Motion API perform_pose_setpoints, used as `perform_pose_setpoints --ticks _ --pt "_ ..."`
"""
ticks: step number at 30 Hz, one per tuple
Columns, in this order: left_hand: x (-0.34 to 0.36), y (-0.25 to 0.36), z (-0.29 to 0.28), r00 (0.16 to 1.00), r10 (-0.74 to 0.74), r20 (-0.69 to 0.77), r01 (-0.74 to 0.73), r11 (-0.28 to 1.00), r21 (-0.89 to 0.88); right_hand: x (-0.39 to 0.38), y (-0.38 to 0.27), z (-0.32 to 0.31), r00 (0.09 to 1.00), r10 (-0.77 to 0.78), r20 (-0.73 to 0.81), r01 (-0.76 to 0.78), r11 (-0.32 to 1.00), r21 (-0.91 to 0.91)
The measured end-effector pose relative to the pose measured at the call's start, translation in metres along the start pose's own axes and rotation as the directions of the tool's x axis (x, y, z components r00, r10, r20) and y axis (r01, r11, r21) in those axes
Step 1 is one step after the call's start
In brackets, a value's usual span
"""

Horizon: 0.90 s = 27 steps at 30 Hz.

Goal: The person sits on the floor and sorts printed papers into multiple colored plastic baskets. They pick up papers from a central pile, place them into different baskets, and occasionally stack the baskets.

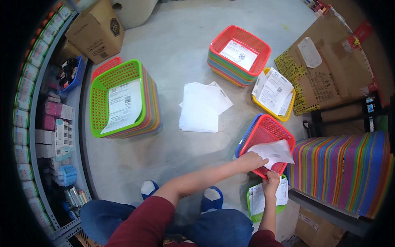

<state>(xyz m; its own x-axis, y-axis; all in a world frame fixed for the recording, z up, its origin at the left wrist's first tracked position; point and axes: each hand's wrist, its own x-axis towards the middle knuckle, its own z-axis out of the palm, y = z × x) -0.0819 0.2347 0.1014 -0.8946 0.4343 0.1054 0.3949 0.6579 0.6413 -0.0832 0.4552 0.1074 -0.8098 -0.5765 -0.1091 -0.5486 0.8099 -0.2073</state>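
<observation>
Floor: one grey floor (pixel 177 156), under everything.
Shelf: one metal shelf (pixel 84 173) at the left, with one blue bin (pixel 77 76) and goods too many to count.
Basket row: one long row (pixel 339 171) of nested baskets at the right, many-coloured, too tightly packed to count.
Boxes: three plain to see; one big box (pixel 333 76) at the upper right, one tall box (pixel 92 33) at the upper left, one low box (pixel 317 228) at the lower right.
Stacks: two; the green-topped stack (pixel 142 96) stood left with paper inside, the red-topped stack (pixel 230 70) stood farther off, also with paper inside.
Low baskets: one yellow basket (pixel 286 117) and one green basket (pixel 257 218), both holding papers.
Red basket: one (pixel 267 127), with a blue rim (pixel 242 142) showing along its left side.
Pile: one white pile (pixel 200 108) mid-floor, its sheets uncounted.
Slippers: two, blue (pixel 212 201).
Sheet: one white sheet (pixel 277 151), lying over the red basket's opening.
Hands: two, near each other; the left hand (pixel 252 161) gripped the sheet, while the right hand (pixel 270 184) was at the near rim, its hold impossible to tell.
</observation>
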Motion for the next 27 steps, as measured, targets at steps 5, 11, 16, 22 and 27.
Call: perform_pose_setpoints --ticks 5,11,16,22,27 --pt "-0.014 0.021 -0.020 0.998 0.003 0.068 0.005 0.994 -0.113 -0.002 -0.025 -0.033 0.828 -0.298 -0.475 0.240 0.954 -0.179" --pt "-0.108 -0.047 -0.065 0.628 0.134 -0.766 -0.086 0.991 0.102 0.065 -0.042 -0.082 0.611 -0.546 -0.573 0.397 0.838 -0.375" --pt "-0.152 -0.147 -0.081 0.876 -0.265 -0.402 0.335 0.935 0.115 0.239 -0.087 -0.095 0.536 -0.440 -0.721 0.409 0.882 -0.234" --pt "-0.160 -0.185 -0.083 0.882 -0.452 -0.134 0.463 0.884 0.069 0.359 -0.157 -0.084 0.531 -0.532 -0.660 0.417 0.842 -0.343" --pt "-0.152 -0.196 -0.084 0.889 -0.448 -0.100 0.458 0.880 0.125 0.373 -0.157 -0.081 0.525 -0.555 -0.645 0.472 0.821 -0.322"
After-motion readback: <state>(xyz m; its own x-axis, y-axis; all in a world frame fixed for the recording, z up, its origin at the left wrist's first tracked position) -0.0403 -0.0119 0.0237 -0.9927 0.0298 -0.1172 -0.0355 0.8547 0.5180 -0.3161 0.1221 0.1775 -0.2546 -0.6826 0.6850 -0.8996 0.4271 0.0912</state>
